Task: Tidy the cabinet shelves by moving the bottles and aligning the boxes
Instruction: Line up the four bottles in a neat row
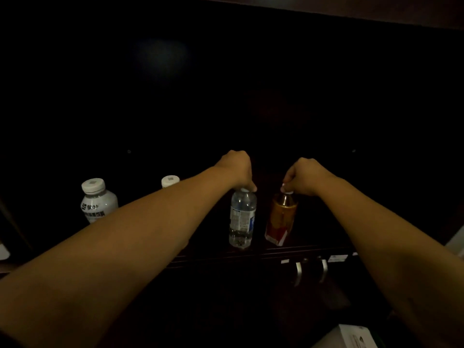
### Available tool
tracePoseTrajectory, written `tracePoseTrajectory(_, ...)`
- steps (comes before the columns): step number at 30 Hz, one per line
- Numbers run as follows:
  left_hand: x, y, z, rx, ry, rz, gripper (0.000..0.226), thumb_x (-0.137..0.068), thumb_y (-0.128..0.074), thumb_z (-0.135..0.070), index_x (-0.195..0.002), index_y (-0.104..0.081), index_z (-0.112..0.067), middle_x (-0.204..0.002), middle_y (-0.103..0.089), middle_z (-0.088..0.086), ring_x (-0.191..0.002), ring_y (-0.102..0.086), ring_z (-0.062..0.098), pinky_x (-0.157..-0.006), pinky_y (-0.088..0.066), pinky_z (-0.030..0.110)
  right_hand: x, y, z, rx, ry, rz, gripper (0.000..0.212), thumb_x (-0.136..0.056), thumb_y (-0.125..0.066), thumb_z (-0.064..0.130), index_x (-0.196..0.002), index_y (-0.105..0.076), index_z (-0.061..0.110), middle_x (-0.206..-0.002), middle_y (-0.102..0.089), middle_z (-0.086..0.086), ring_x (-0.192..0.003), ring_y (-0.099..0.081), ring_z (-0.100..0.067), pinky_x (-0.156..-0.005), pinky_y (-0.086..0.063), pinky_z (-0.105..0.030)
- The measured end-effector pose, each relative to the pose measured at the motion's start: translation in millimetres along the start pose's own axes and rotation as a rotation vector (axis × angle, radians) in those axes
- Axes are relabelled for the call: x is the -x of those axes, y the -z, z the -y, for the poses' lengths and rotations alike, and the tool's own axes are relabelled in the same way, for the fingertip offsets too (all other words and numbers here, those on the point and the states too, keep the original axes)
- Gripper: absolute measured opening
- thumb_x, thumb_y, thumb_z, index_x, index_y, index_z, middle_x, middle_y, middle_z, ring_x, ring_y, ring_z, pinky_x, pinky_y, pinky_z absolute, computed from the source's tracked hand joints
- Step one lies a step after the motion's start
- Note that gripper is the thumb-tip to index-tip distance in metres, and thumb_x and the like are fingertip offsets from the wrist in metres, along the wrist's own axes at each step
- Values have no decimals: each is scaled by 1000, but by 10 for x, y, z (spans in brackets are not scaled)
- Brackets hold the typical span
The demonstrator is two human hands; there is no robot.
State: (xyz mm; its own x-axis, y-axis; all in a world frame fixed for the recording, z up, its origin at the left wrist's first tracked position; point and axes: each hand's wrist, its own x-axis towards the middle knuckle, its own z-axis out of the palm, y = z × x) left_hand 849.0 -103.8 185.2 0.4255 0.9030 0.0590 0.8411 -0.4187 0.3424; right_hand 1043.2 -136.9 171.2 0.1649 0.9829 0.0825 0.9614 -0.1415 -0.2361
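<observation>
A clear water bottle [241, 218] stands near the front edge of a dark cabinet shelf [313, 248]. My left hand [237, 168] grips it by the cap from above. Just right of it is an amber tea bottle [281, 218] with a red label, tilted a little. My right hand [305, 175] holds that one by its cap. Further left stand a white bottle [98, 200] with a white cap and a second white-capped bottle [170, 181], mostly hidden behind my left forearm.
The cabinet interior is very dark. Below the shelf edge are two metal door handles [311, 271] and small white labels [337, 258]. A white box [351, 336] lies at the lower right. A pale object [3, 251] shows at the left edge.
</observation>
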Motion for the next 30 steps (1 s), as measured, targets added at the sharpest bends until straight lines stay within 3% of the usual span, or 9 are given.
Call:
tracePoseTrajectory(5,-3,37,72,48,-20,36,35,-77,-87,-25,-105,-76,-8,-102,-73,4,-101,-68,19,-91,-58,38,-9,9,17,-29,13,19,19,-81,-82,26,-98,-76,18,-100,-69,1,-99,-64,-16,-88,-56,-36)
tracePoseTrajectory(9,-9,79,170,109,-29,61,30,-74,-89,-16,-101,-77,-10,-96,-74,3,-87,-71,13,-83,-61,32,-29,27,-7,-55,29,25,19,-81,-82,25,-97,-74,19,-99,-68,1,-96,-65,-16,-88,-57,-39)
tracePoseTrajectory(12,1,107,216,104,-45,76,30,-75,-88,-15,-103,-76,-12,-100,-74,2,-88,-70,11,-80,-60,26,-41,9,-21,-75,44,28,17,-81,-81,23,-95,-72,21,-97,-68,2,-89,-66,-13,-86,-57,-36)
tracePoseTrajectory(15,5,123,236,60,-64,81,31,-75,-87,-16,-105,-77,-14,-105,-73,-1,-94,-69,11,-83,-58,25,-55,15,-25,-77,65,41,18,-82,-80,21,-99,-72,21,-100,-67,2,-94,-64,-14,-89,-56,-37)
tracePoseTrajectory(22,-18,128,280,-18,-72,71,33,-76,-86,-21,-108,-77,-18,-115,-71,-3,-108,-63,11,-82,-44,21,-75,19,-64,-116,111,71,20,-83,-79,21,-102,-72,24,-105,-63,6,-101,-57,-11,-82,-44,-27)
tracePoseTrajectory(27,-34,108,322,-16,-79,58,33,-77,-86,-21,-109,-77,-19,-118,-70,-3,-112,-61,13,-87,-45,23,-81,56,-86,-133,162,147,24,-86,-76,17,-108,-71,26,-106,-61,10,-105,-55,-10,-85,-41,-26)
tracePoseTrajectory(30,-34,98,336,-5,-80,46,34,-77,-86,-21,-110,-77,-19,-120,-70,-2,-115,-61,14,-93,-48,25,-88,111,-133,-126,207,210,27,-88,-73,13,-111,-71,26,-112,-62,9,-109,-56,-10,-78,-40,-19)
